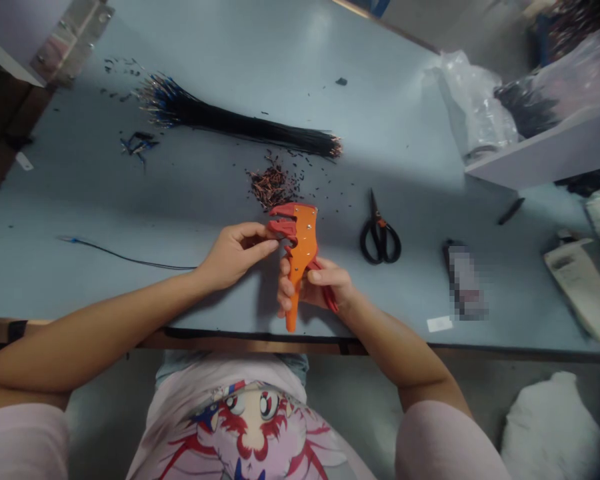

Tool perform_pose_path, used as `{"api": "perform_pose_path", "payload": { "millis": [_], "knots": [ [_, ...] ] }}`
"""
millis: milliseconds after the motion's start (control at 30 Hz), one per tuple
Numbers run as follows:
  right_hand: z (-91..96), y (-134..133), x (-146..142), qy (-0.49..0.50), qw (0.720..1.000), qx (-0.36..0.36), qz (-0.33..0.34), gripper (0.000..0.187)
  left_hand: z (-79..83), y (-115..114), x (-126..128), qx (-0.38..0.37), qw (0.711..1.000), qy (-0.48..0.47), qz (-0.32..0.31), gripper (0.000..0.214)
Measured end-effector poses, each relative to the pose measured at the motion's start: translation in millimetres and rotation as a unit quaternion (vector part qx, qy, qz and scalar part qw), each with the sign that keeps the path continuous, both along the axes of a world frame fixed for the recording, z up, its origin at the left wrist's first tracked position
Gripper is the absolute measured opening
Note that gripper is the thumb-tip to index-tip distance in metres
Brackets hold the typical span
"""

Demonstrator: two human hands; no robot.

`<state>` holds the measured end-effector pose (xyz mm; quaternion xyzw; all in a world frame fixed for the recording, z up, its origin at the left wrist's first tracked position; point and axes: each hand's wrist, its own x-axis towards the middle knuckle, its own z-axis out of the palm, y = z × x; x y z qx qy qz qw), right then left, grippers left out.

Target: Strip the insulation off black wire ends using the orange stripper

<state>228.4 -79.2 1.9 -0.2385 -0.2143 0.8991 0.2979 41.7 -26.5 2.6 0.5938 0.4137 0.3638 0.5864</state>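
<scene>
"Two hands, holding what?"

"Right hand (317, 290) wraps closed around an orange wire stripper (300, 250), long axis pointing away from the body, red jaws farthest. Left hand (233, 257) pinches just beside the jaws, its hold unclear. Thin black wire (130, 259) trails left across the bench (190, 200)."

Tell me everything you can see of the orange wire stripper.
The wire stripper has an orange, plastic-looking body with small metal rivets, red jaws at its far end, and a red lever beside the handle. It stands nearly upright, tilted slightly, jaws pointing away from the person. The right hand grips handle and lever; the left hand reaches the jaws. It is held over the table, just short of a pile of wire scraps.
</scene>
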Motion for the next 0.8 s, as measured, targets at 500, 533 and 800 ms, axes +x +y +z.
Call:
{"api": "perform_pose_path", "payload": {
  "millis": [500,533,800],
  "knots": [
    [20.5,-22.9,-15.4,-0.49,0.767,0.374,-0.18,0.023,15.8,-16.5,-6.2,0.096,0.983,0.1,0.121,0.011],
    [21.8,-25.4,-16.9,-0.529,0.72,0.417,-0.166,0.026,15.2,-18.8,-5.4,0.08,0.987,0.071,0.116,0.011],
    [11.8,-27.8,-22.7,-0.619,0.435,0.629,-0.177,0.034,20.8,-33.2,-2.2,-0.024,0.995,-0.048,0.09,0.025]
  ]
}}
